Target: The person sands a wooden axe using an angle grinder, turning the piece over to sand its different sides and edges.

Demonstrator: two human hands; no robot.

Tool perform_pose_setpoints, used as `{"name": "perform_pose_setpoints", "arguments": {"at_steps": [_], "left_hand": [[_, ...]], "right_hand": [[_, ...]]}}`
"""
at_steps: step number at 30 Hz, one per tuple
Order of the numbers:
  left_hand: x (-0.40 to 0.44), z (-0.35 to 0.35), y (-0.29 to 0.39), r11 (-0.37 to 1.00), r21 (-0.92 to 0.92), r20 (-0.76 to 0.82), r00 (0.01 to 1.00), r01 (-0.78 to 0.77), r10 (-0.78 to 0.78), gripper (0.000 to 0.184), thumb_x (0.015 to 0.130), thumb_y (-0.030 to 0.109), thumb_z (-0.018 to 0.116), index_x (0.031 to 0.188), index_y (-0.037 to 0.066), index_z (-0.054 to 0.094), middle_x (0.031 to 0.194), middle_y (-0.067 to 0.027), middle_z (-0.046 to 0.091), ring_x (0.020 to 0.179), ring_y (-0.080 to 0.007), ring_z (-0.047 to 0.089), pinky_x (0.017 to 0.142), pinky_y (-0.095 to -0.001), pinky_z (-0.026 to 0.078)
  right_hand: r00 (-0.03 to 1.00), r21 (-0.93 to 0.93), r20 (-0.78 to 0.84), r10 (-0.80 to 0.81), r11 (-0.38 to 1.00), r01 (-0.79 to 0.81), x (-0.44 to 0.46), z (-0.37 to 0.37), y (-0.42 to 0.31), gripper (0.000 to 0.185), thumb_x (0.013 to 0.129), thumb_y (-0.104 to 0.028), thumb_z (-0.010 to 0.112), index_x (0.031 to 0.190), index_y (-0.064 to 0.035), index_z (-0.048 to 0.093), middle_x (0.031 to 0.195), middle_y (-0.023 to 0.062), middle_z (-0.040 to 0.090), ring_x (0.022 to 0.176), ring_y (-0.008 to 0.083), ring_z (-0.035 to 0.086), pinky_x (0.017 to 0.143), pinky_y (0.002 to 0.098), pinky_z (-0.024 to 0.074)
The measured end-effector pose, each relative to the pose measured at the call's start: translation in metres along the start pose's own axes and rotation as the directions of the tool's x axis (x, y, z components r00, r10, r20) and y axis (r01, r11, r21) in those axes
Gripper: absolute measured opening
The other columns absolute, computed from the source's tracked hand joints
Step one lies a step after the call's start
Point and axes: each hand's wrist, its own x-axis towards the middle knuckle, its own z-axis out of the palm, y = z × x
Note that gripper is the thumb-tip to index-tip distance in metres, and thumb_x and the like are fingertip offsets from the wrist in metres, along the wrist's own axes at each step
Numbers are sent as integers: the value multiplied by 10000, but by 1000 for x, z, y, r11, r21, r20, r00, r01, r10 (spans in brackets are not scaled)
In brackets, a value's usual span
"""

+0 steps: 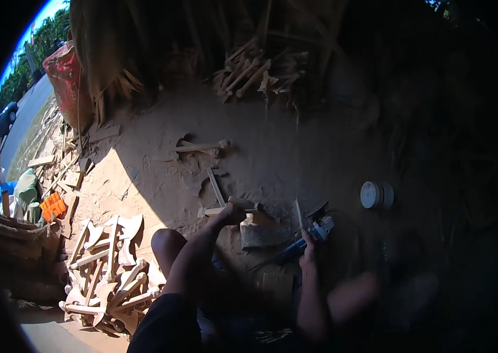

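My left hand (235, 213) is closed around a pale carved wooden piece (252, 206), just above a wooden block (263, 235) on the ground. Another slim wooden strip (216, 187) slants up from beside that hand. To the right, my right hand (308, 252) is closed on a thin, straight tool (299, 214) that points upward; shadow hides its exact kind. Close against this hand lies a blue angle grinder (321, 228), its disc side toward the far right. Whether the hand touches the grinder, I cannot tell.
Carved axe-shaped wooden pieces are heaped in sunlight (111, 276) at left. More pieces (202, 147) lie ahead, with another pile (255, 73) farther back. A white round container (376, 195) stands at right. A red sack (69, 82) and an orange object (53, 206) are at far left.
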Motion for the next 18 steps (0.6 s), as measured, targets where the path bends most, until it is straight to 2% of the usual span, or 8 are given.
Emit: {"name": "perform_pose_setpoints", "arguments": {"at_steps": [3, 5, 7, 10, 13, 15, 17, 18], "left_hand": [[-17, -2, 65, 962, -173, -321, 935, -212, 148, 244, 732, 2, 625, 959, 61, 694, 925, -179, 687, 903, -402, 690, 717, -478, 537], [-23, 18, 76, 963, -212, -367, 927, -165, 78, 231, 710, -3, 656, 933, 56, 675, 916, -178, 675, 878, -404, 671, 721, -483, 518], [-24, 38, 80, 953, -260, -385, 922, -158, 48, 231, 709, -3, 655, 932, 56, 675, 912, -175, 668, 868, -409, 660, 733, -486, 514], [-22, 37, 92, 969, -234, -404, 914, -77, -25, 153, 749, 28, 644, 899, 50, 661, 913, -180, 664, 857, -419, 643, 738, -500, 506], [-27, 38, 106, 979, -205, -421, 904, -12, -77, 110, 769, 45, 662, 878, 58, 662, 878, -171, 674, 844, -422, 670, 714, -497, 521], [-26, 36, 103, 995, -103, -382, 922, 21, -59, 170, 749, 31, 713, 912, 48, 668, 860, -165, 677, 826, -393, 699, 695, -469, 530], [-27, 35, 104, 961, -274, -361, 925, 17, -120, 141, 746, 50, 709, 883, 46, 674, 853, -173, 690, 833, -405, 705, 702, -483, 537], [-28, 30, 111, 967, -243, -331, 929, 82, -162, 149, 746, 44, 704, 893, 46, 678, 862, -177, 694, 842, -409, 707, 708, -487, 540]], "right_hand": [[974, 80, 207, -91, 994, 76, 5, 3, -65, 347, 925, -254, 773, 1197, -90, 633, 939, 53, 700, 765, 237, 709, 711, 401, 600], [938, 13, 341, -69, 998, 68, -2, 13, -110, 427, 896, -199, 760, 1283, -97, 610, 962, 96, 699, 764, 264, 719, 726, 430, 618], [887, 6, 462, -5, 1000, 3, -28, 37, -160, 483, 818, -163, 825, 1236, -53, 610, 970, 105, 701, 829, 274, 724, 784, 422, 620], [900, -332, 436, -22, 925, 183, -41, 43, -174, 625, 800, -192, 865, 1310, -31, 542, 1034, 137, 679, 923, 271, 701, 848, 426, 591], [822, -637, 438, -364, 519, 569, -59, 62, -152, 735, 780, -271, 907, 1343, -45, 492, 1100, 132, 685, 1010, 249, 693, 880, 400, 563], [864, -641, 449, -230, 591, 490, -54, 58, -131, 850, 770, -325, 932, 1376, -12, 426, 1210, 158, 576, 1104, 253, 600, 962, 418, 508], [891, -656, 394, -224, 611, 443, -50, 55, -103, 886, 773, -309, 924, 1417, -8, 397, 1223, 182, 596, 1123, 270, 619, 971, 435, 513], [879, -653, 428, -210, 601, 462, -52, 55, -98, 890, 777, -304, 920, 1427, -7, 389, 1232, 174, 598, 1132, 261, 620, 982, 423, 512]]}}
